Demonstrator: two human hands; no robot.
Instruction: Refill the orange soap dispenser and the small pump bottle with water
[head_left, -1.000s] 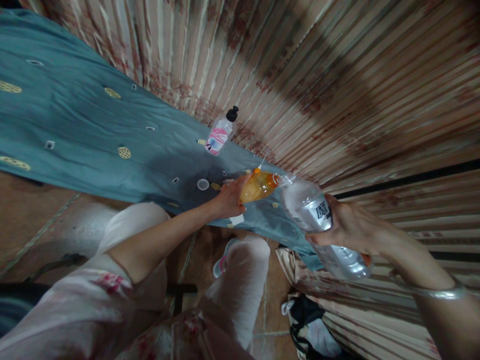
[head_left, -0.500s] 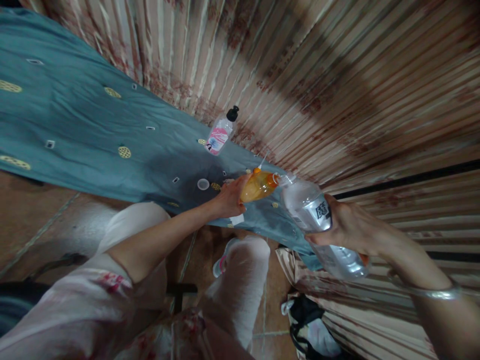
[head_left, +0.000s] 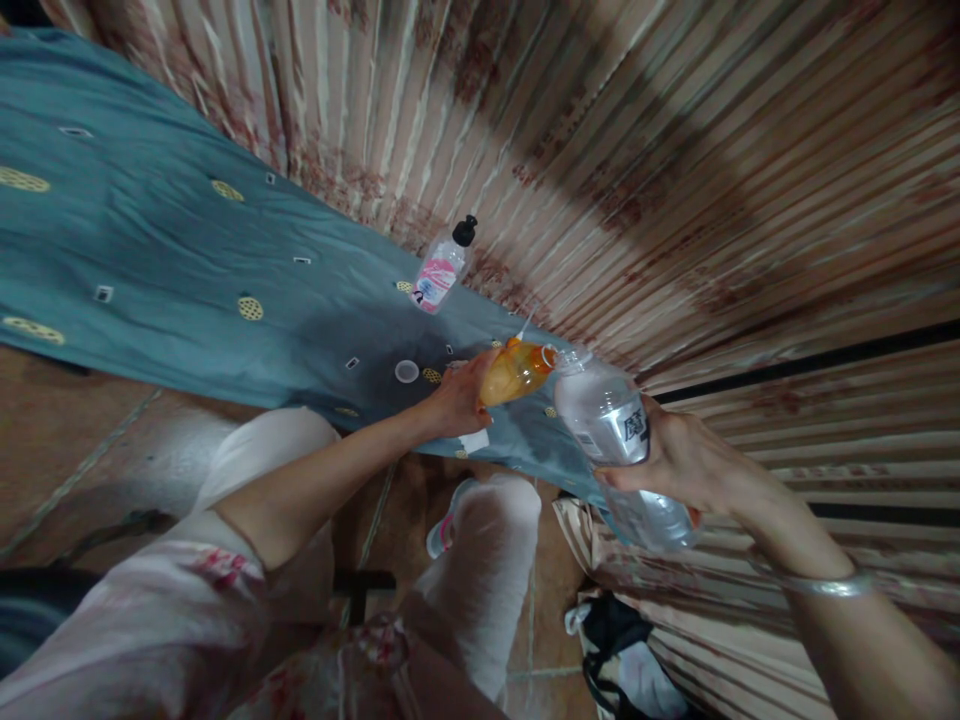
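My left hand [head_left: 463, 396] is closed round a small orange see-through bottle [head_left: 516, 374], tilted with its open mouth toward the right. In my right hand [head_left: 675, 455] is a large clear plastic bottle [head_left: 604, 405] with a silver label, held slanted. The two bottle mouths meet or nearly meet; I cannot tell whether they touch. Beyond my left hand stands a clear pump bottle [head_left: 437, 275] with a pink label and black top. A small round whitish cap or lid [head_left: 406, 371] lies on the cloth left of my left hand.
A teal cloth [head_left: 172, 250] with pineapple prints covers the long surface before me. Behind it hangs a pleated patterned curtain [head_left: 600, 150]. A white paper piece [head_left: 474, 440] lies near the front edge. Dark and pale bundled things [head_left: 619, 640] rest on the tiled floor at lower right.
My right hand has swung the base of the large bottle left and slightly nearer, so it stands steeper. My left hand and the orange bottle have hardly moved.
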